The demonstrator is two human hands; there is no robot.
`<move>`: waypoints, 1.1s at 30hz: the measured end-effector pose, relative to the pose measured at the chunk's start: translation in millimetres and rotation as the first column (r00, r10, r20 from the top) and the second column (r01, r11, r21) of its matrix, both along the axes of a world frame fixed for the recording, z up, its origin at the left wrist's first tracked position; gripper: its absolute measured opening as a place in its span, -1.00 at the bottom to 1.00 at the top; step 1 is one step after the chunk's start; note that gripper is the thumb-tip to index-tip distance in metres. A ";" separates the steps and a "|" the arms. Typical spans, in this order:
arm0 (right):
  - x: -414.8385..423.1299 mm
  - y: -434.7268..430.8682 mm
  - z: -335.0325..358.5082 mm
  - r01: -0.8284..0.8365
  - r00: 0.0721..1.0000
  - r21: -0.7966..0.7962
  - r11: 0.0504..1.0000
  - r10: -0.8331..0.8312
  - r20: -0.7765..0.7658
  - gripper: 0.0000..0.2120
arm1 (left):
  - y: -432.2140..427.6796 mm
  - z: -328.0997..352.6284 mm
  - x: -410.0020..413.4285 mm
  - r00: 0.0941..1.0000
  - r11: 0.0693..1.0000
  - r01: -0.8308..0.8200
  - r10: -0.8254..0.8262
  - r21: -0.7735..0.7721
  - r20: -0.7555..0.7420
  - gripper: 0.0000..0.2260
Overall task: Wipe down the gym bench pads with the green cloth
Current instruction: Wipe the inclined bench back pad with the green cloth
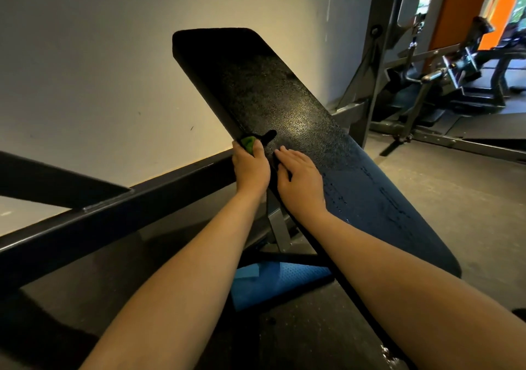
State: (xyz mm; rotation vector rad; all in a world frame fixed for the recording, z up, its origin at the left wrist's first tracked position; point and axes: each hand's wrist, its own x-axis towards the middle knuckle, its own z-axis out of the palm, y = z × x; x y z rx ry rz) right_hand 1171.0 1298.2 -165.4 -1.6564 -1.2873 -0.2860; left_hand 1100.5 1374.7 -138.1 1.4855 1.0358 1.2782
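Observation:
A long black bench pad (284, 107) slants from the upper middle down to the lower right, its textured top facing me. My left hand (250, 164) grips a bunched green cloth (248, 142) against the pad's left side edge; only a small bit of green shows above my fingers. My right hand (301, 181) lies flat on the pad's top just to the right, fingers straight and pointing up-left. The pad's lower part (398, 216) looks bluish with streaks.
A dark steel frame bar (113, 210) runs diagonally along the wall on the left. Under the bench stands a grey support post (277, 227), with a blue mat (284, 281) on the floor. Other gym machines (455, 70) stand at the far right.

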 end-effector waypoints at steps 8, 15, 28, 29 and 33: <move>26.0 -22.3 7.1 -0.262 0.964 -0.158 0.952 0.266 0.006 -0.64 | -36.0 -13.7 1.2 0.999 0.990 0.030 -0.032 -0.139 -0.010 -0.50; 37.8 -63.2 -33.8 -0.086 0.976 -0.058 0.995 0.096 0.195 -0.67 | -104.0 -57.0 17.1 0.999 0.962 -0.005 0.016 -0.274 0.041 -0.73; 52.0 -72.3 -34.2 -0.269 0.960 -0.084 0.960 0.274 0.060 -0.63 | -90.6 2.2 48.1 0.956 0.956 -0.292 0.290 -0.028 -0.048 -0.65; 53.5 -72.2 -33.7 -0.279 0.959 -0.091 0.956 0.283 0.032 -0.61 | -92.0 0.5 52.5 0.951 0.955 -0.298 0.297 0.002 -0.082 -0.74; 54.8 -74.7 -36.3 -0.294 0.956 -0.085 0.952 0.291 -0.042 -0.63 | -111.7 -28.2 48.9 0.958 0.960 -0.270 0.276 0.081 -0.075 -0.96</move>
